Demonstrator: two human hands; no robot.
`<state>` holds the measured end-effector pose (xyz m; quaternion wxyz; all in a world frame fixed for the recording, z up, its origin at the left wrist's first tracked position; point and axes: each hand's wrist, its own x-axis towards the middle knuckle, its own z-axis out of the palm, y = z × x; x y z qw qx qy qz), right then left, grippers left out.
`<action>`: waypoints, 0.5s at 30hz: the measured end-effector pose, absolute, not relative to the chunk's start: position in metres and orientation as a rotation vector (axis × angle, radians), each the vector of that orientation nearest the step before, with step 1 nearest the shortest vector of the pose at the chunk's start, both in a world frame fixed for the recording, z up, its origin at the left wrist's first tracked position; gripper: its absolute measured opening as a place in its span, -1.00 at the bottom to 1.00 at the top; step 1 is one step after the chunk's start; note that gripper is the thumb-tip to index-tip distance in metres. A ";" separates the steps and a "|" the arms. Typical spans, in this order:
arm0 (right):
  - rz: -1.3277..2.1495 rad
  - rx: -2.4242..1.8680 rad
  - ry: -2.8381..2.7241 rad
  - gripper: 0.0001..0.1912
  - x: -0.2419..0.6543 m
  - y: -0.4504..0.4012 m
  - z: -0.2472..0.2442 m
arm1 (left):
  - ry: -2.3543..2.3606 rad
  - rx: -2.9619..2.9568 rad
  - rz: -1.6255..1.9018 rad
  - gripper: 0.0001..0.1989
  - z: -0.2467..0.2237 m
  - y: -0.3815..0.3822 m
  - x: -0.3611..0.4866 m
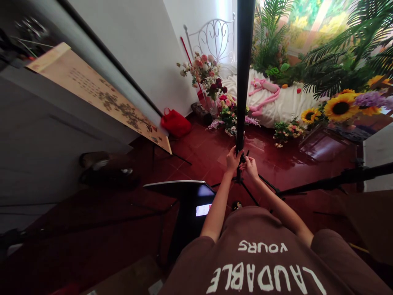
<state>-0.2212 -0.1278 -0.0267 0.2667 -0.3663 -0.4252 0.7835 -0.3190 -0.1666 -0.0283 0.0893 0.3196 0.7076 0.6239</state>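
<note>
Smooth black tubular pole (245,61), top cut off, stands on glossy red tile floor (196,153). Left hand (232,161): grip wrapped round pole. Right hand (251,166): fingers curled at small dark knob (242,157); cannot tell if pinching.

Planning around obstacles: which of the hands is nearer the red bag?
Left. The left hand grips the black pole, right of the red bag and closer to the wearer; the right hand is at the pole's right side, farther off.
</note>
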 end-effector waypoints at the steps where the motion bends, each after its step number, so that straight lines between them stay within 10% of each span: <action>1: 2.196 -1.015 -1.007 -0.86 -0.225 -0.128 -0.025 | 2.109 0.952 1.855 -0.56 -0.028 -0.167 -0.319; 15: 2.716 -0.932 -0.440 -0.79 -0.205 -0.103 -0.009 | 2.160 0.844 1.921 -0.53 -0.041 -0.170 -0.296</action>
